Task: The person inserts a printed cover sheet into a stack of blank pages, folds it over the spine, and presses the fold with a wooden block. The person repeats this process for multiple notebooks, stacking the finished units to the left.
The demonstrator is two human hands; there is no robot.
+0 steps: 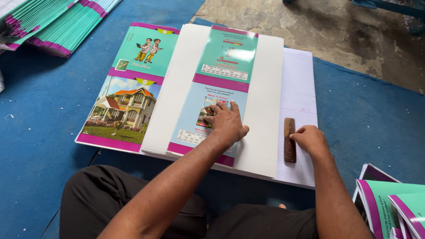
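Two hands: left hand (226, 121) flat on cover sheet (212, 102), right hand (310, 139) on wooden strip (289, 140)

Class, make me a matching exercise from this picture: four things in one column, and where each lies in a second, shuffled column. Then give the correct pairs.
Things:
1. left hand
2. right hand
3. house cover sheet
4. stack of covers

Places:
A. top left corner, on the blue mat
B. beside the brown wooden tool, on the lined paper
C. flat on the printed cover atop the white sheet
D. left of the white sheet

Pairs: 1-C, 2-B, 3-D, 4-A
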